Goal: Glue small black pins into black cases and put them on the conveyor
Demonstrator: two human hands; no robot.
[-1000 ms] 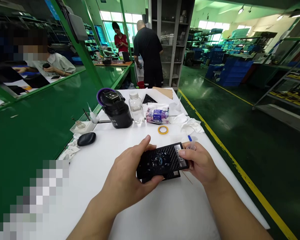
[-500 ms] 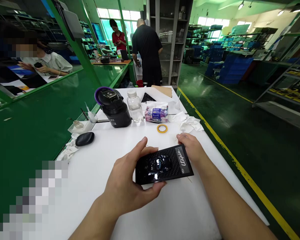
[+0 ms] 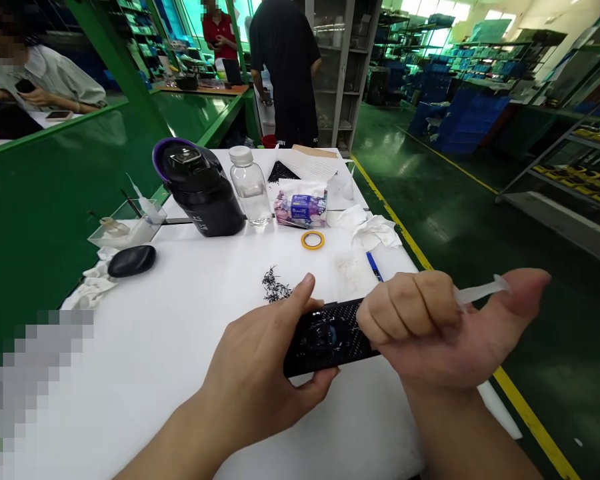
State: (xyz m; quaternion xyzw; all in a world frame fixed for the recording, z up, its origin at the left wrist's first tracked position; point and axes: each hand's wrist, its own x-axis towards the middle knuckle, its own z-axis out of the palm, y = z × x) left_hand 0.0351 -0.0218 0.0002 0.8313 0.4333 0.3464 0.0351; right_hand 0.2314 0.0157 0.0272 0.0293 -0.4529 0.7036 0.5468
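My left hand (image 3: 260,367) wraps round one end of a flat black box (image 3: 300,353), thumb on the far edge and fingers on the near one. The box's textured top bears a small glossy dark car. Over its other end, my right hand (image 3: 425,327) is closed round a syringe, with the thumb against the end of its whitish plunger (image 3: 480,290). The fist hides the barrel and tip, so contact with the box cannot be told. Just beyond the box lie small black slivers (image 3: 276,288) and a blue pen (image 3: 373,265).
Farther back stand a black jug (image 3: 207,200), a clear bottle (image 3: 250,193), a tissue pack (image 3: 301,205), a yellow tape roll (image 3: 313,247) and crumpled tissues (image 3: 375,228). At left are a black rounded case (image 3: 132,261) and a small tray (image 3: 153,233). Other people are beyond the table.
My right hand has risen and turned into a fist, now with the syringe in it, over the box's right end. My left hand keeps its hold on the box. The view has tilted down.
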